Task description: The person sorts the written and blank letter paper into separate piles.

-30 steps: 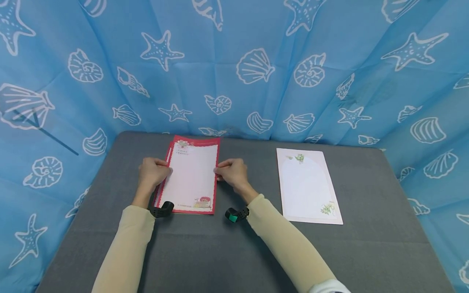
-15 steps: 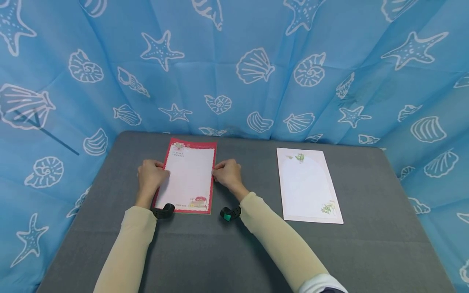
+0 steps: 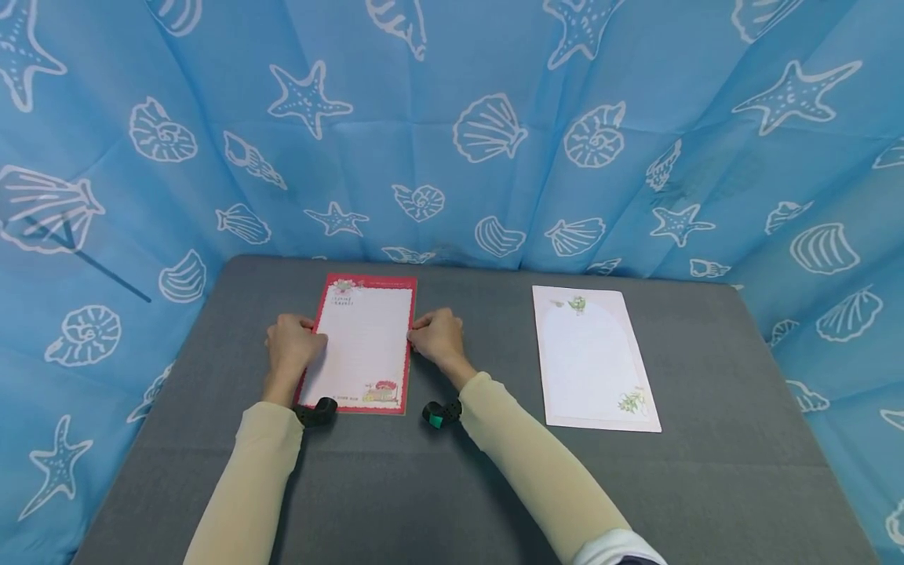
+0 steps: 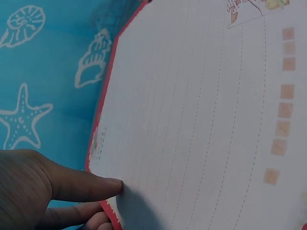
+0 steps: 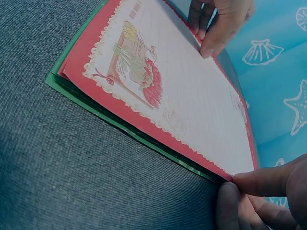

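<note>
A stack of red-bordered letter paper [image 3: 363, 345] lies on the grey table at left of centre, printed with flowers at its top left and a small picture at its lower right. My left hand [image 3: 293, 347] pinches its left edge. In the left wrist view the thumb [image 4: 98, 188] lies on top of the ruled sheet, the other fingers below the edge. Across from it, my right hand [image 3: 438, 337] pinches the right edge between thumb [image 5: 264, 182] and fingers. Green-edged sheets [image 5: 120, 125] show under the red one in the right wrist view.
To the right, a pale sheet of letter paper [image 3: 593, 361] with green plant prints lies flat on the grey cloth-covered table [image 3: 713, 408]. A blue curtain [image 3: 438, 141] with white shells and starfish hangs behind the table's back edge.
The stack has shifted slightly left and towards me with both hands. Sheets that stuck out at its left side and top now lie in line under the top one.
</note>
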{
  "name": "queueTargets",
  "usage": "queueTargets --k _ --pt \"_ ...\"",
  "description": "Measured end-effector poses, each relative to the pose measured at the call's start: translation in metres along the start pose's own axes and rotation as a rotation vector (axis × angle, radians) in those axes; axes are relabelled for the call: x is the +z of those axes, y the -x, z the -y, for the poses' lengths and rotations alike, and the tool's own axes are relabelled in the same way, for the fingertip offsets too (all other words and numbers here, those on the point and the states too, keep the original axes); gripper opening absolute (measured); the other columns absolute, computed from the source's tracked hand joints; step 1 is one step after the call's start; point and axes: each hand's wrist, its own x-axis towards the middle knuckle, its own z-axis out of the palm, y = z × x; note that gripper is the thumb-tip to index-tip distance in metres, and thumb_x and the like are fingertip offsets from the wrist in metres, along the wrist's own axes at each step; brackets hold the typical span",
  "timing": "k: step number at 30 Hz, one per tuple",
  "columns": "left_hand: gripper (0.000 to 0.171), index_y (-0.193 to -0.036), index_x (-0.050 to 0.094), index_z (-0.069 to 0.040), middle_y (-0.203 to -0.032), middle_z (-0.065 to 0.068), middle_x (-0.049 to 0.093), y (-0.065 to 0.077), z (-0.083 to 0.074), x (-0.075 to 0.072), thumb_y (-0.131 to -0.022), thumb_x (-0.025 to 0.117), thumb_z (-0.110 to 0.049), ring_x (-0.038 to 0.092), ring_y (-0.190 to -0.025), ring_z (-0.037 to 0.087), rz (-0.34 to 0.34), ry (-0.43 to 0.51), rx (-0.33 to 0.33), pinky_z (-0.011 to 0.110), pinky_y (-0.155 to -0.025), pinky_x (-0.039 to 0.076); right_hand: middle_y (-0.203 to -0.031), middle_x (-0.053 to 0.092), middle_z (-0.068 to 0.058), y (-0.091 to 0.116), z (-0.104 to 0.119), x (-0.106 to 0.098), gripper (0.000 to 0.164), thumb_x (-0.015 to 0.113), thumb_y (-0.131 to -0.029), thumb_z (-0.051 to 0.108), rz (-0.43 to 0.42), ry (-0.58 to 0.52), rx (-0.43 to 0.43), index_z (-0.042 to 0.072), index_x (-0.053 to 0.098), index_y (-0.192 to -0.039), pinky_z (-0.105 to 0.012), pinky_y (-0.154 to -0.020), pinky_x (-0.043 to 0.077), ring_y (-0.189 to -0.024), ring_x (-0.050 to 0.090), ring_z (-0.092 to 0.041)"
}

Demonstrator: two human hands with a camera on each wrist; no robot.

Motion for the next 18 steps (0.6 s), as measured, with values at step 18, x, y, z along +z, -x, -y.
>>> queueTargets --k 18 --pt "0.024 -0.099 0.067 0.015 -0.083 0.025 0.058 0.007 -0.019 0.002 -0.09 0.067 -0.006 0.057 -0.082 0.039 -0.127 -0.028 0.358 0.054 -0.073 0.044 -0.084 0.073 -0.006 0.013 -0.011 -0.055 0.018 0.068 -0.097 0.014 0.033 -0.024 -0.262 0.0 0.076 -0.105 -0.033 -0.066 0.056 -0.073 0.069 -0.017"
